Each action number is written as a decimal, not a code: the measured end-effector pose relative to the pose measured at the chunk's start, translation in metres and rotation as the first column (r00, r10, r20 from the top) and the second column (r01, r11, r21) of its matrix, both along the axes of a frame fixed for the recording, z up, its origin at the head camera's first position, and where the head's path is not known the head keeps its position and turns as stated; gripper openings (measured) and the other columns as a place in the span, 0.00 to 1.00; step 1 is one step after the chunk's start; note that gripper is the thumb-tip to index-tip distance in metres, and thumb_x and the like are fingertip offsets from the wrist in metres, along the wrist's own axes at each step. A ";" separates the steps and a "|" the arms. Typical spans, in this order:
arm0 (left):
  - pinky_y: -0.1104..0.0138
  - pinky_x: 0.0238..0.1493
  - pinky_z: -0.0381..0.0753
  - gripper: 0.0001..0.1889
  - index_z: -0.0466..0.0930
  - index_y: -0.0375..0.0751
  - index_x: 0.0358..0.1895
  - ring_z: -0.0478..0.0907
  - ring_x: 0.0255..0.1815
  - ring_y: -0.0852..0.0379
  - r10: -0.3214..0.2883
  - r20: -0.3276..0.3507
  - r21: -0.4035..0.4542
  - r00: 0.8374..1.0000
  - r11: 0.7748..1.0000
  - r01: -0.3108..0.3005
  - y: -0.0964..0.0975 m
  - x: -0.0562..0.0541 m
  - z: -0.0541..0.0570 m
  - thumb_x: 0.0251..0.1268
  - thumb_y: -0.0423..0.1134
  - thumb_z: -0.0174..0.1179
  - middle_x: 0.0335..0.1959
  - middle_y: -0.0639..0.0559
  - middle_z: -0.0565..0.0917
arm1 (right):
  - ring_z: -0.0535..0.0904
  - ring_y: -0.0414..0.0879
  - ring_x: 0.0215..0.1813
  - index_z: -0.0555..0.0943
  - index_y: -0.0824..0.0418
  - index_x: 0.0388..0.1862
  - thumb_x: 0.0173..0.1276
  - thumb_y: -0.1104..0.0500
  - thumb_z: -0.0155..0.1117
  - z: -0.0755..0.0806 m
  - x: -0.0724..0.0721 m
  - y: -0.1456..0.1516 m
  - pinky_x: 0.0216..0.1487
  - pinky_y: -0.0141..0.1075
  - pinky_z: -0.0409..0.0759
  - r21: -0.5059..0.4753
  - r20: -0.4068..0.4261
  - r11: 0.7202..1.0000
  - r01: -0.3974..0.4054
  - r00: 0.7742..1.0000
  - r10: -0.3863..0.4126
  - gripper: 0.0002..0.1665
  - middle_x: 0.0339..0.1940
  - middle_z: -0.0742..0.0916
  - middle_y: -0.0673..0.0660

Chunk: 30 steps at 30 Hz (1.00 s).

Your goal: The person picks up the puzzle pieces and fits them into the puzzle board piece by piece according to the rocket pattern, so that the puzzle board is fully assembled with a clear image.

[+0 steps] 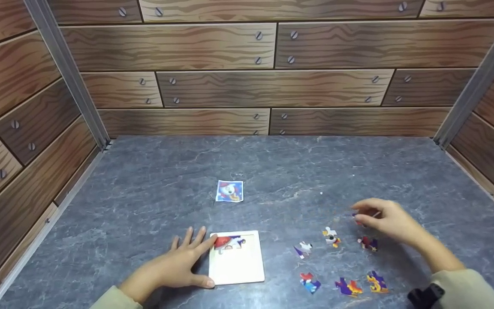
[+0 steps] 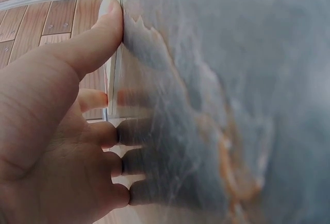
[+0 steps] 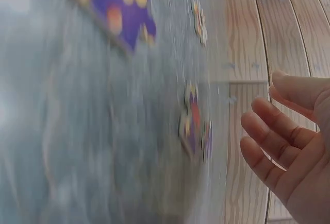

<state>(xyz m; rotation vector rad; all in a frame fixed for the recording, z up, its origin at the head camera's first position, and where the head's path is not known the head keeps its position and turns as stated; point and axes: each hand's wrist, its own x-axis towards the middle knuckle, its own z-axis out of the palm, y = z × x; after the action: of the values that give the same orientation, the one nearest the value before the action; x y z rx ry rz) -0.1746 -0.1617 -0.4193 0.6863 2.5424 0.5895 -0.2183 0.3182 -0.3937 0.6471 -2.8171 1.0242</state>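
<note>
My left hand (image 1: 178, 262) rests beside a white square puzzle tray (image 1: 238, 266), fingers spread. Its index fingertip touches the upper left corner and its thumb (image 2: 105, 33) lies at the lower left corner. A joined patch of puzzle pieces (image 1: 230, 242), red, white and purple, fills the tray's upper left. Over on the right, my right hand (image 1: 386, 219) hovers above a puzzle piece (image 1: 357, 218) that its fingers partly cover in the head view. The right wrist view shows its fingers (image 3: 263, 157) loosely bent and apart from the thumb, with nothing between them.
Several loose puzzle pieces lie right of the tray, among them a dog-face piece (image 1: 331, 237), a red and purple one (image 1: 368, 243) and a purple and yellow one (image 1: 377, 282). A small dog picture card (image 1: 230, 191) lies behind the tray. Wood-patterned walls (image 1: 272, 47) enclose the table.
</note>
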 end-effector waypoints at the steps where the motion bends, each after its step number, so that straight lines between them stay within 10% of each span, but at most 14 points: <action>1: 0.32 0.59 0.34 0.54 0.48 0.49 0.74 0.31 0.70 0.30 0.002 0.001 0.001 1.000 1.000 -0.002 0.000 0.000 0.000 0.46 0.70 0.58 0.73 0.34 0.41 | 0.79 0.38 0.34 0.81 0.66 0.46 0.62 0.59 0.66 0.000 -0.001 0.004 0.37 0.33 0.78 0.005 0.001 1.000 0.009 1.000 -0.009 0.16 0.34 0.85 0.52; 30: 0.32 0.59 0.34 0.54 0.47 0.49 0.74 0.31 0.70 0.30 0.008 0.002 -0.009 1.000 1.000 -0.008 0.001 0.000 0.001 0.46 0.70 0.57 0.73 0.34 0.41 | 0.72 0.44 0.34 0.78 0.69 0.48 0.53 0.62 0.70 -0.020 -0.031 0.038 0.35 0.32 0.72 0.111 0.170 0.992 -0.064 0.984 0.044 0.23 0.34 0.79 0.56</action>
<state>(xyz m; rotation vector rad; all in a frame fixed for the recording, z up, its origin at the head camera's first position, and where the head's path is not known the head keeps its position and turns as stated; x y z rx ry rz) -0.1743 -0.1611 -0.4187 0.6718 2.5462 0.5805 -0.2492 0.3559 -0.4136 0.6826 -3.0399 0.9721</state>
